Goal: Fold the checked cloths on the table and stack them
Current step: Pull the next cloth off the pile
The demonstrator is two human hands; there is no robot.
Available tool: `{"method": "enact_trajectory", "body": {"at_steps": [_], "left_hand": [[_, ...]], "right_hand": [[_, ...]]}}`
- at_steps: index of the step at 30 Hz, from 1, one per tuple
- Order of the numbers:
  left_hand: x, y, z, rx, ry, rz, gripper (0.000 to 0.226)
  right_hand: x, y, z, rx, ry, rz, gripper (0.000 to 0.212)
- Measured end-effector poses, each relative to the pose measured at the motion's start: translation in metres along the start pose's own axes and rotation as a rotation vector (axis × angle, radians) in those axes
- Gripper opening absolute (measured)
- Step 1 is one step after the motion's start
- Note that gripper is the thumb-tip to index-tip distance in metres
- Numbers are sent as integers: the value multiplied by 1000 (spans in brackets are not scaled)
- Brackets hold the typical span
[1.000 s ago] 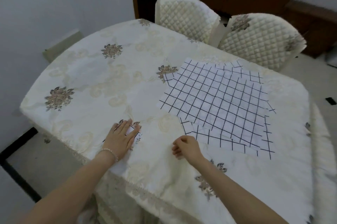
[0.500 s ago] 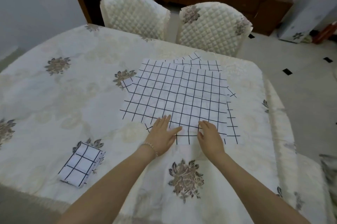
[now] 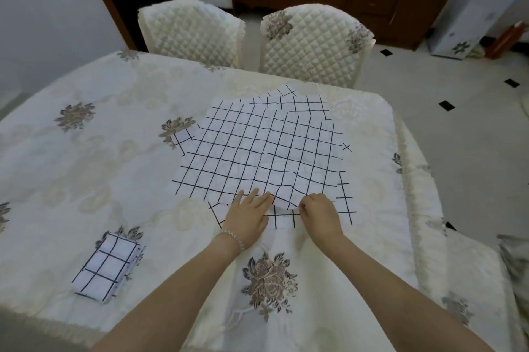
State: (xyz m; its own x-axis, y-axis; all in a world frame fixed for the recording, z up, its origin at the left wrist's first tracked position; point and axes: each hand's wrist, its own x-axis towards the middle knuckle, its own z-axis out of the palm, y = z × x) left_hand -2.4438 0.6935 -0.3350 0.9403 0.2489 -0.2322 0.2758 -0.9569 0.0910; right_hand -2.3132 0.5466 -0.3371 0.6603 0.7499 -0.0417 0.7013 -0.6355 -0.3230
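Both hands' fingers (image 3: 305, 204) meet the top checked cloth's (image 3: 263, 151) near edge.

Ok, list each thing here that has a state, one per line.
top checked cloth: unfolded, near edge lifted
cloths underneath: spread flat, overlapping
folded cloth: folded, lying apart at the near left
left hand: flat, pressing the pile
right hand: pinching the top cloth's edge

My white cloths with black checks lie in a flat, messy pile (image 3: 257, 151) in the middle of the table, corners sticking out from under the top cloth (image 3: 266, 157). Its near edge is puffed up a little. One folded cloth (image 3: 107, 270) sits well apart, to my left.
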Motion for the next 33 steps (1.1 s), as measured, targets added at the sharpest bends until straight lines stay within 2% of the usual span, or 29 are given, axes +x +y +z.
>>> {"method": "enact_trajectory", "body": {"at_steps": [2,4,8,10,12,14,16,18,21,24,26,31,33], "left_hand": [[-4,7,-11,-126,144,7,56],[-7,18,-27,-201,276,10,64],[-9,51,-75,-295,384,-2,73],[-10,71,-99,-383,403,-29,57],[-15,90,-123,-484,444,-123,32],[-20,103,-142,-606,488,-220,19],[-28,110,-158,-784,541,-275,15],[-39,115,-175,-946,608,-293,19],[-64,128,-202,-1131,691,-255,20],[-90,143,-232,-1169,759,-171,12],[-105,151,-251,-1138,806,-140,13],[-136,157,-285,-1144,846,-131,17],[-143,148,-292,-1158,864,-167,17]], "right_hand": [[-3,-2,-15,0,115,-73,6],[-6,-6,-39,-67,216,-170,16],[-12,-17,-95,-225,332,-352,25],[-17,-21,-123,-224,372,-462,24],[-27,-22,-153,-54,396,-536,13],[-40,-16,-183,262,332,-463,15],[-56,-2,-206,521,306,-339,33],[-70,19,-218,690,328,-225,45],[-83,54,-225,894,324,-73,49],[-88,75,-231,1025,293,43,52],[-88,82,-234,1059,243,112,62],[-86,86,-235,1081,-14,311,82],[-87,86,-235,1210,-146,316,62]]}}
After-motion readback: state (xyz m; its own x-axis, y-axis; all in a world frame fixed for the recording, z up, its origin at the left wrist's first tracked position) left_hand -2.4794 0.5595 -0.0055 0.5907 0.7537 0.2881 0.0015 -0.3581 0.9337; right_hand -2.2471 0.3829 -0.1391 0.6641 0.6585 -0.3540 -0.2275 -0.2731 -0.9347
